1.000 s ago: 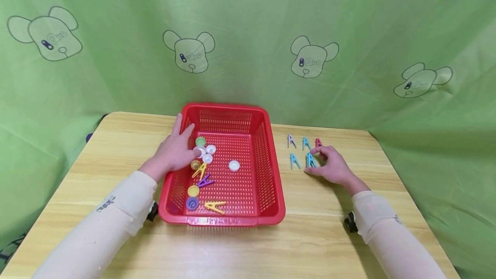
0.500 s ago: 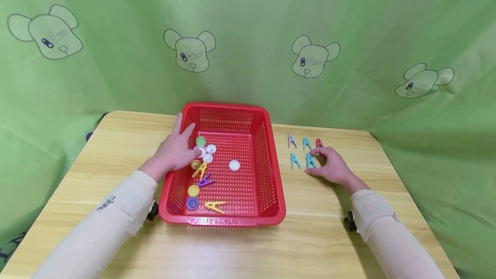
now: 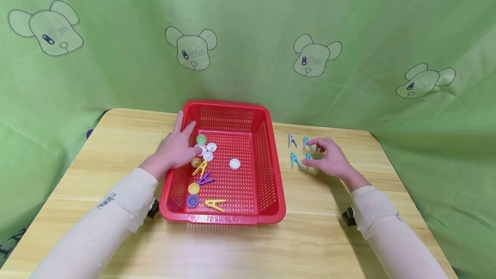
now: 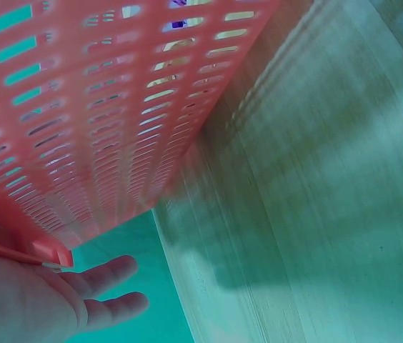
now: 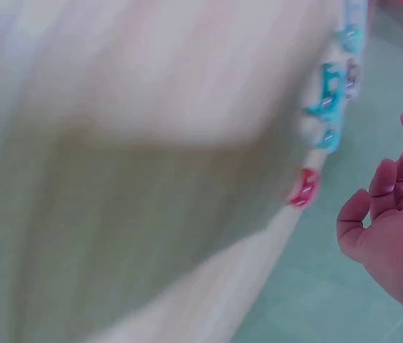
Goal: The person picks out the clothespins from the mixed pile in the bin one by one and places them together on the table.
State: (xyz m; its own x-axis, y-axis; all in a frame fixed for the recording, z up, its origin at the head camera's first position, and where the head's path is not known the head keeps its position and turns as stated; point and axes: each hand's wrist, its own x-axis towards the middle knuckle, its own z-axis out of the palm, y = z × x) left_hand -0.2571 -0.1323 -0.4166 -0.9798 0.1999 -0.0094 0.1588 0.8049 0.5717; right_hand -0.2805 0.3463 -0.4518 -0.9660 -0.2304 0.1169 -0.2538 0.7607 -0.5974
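Observation:
My left hand (image 3: 174, 147) rests on the left rim of a red plastic basket (image 3: 273, 158), its fingers spread and the thumb inside. In the left wrist view, two fingers (image 4: 116, 307) extend straight beyond the rim. My right hand (image 3: 331, 158) hovers over a small group of clothespins, thumb and index finger apart with nothing between them. Near its thumb is a blue clothespin (image 3: 308, 157), partly covered. Another blue clothespin (image 3: 305, 140) lies by the index fingertip. The red clothespin (image 5: 304, 187) shows only in the right wrist view.
A further blue clothespin (image 3: 295, 159) and a lavender clothespin (image 3: 292, 140) lie between basket and right hand. Inside the basket are several bottle caps, a white cap (image 3: 234, 164) among them, two yellow clothespins (image 3: 215, 204) and a purple clothespin (image 3: 206, 178). A green curtain (image 3: 248, 55) hangs behind the table.
My right hand has come away from the blue clothespin and shifted slightly upward in the head view, now covering the red clothespin. The left hand stays on the rim.

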